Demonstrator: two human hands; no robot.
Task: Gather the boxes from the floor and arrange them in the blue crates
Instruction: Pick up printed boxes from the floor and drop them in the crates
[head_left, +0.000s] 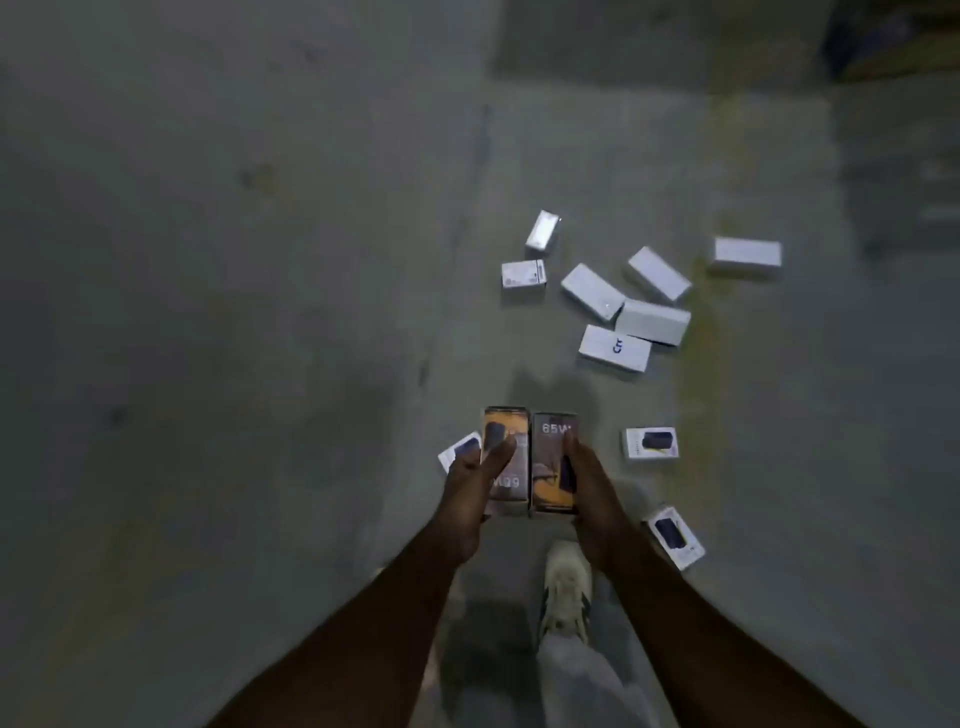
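Holding two boxes side by side, the person looks down at a grey floor (260, 364). The left hand (470, 488) grips the left orange box (511, 431), with the thumb lying across its front. The right hand (589, 499) grips the right orange box (550, 467), which shows "65W" near its top. The two boxes touch along their long edges.

More boxes lie on the floor. A small white box with a dark picture (454, 451) peeks out just left of the left hand. Another one (650, 442) lies to the right of the held boxes, and a third (675, 538) lies nearer, by the right wrist. Farther away there is a loose bunch of white boxes (634, 306), some touching each other. One of them has blue letters (615, 348). One white box (747, 254) lies apart at the far right.

A pale shoe (563, 587) shows between the arms. No blue crates can be seen.
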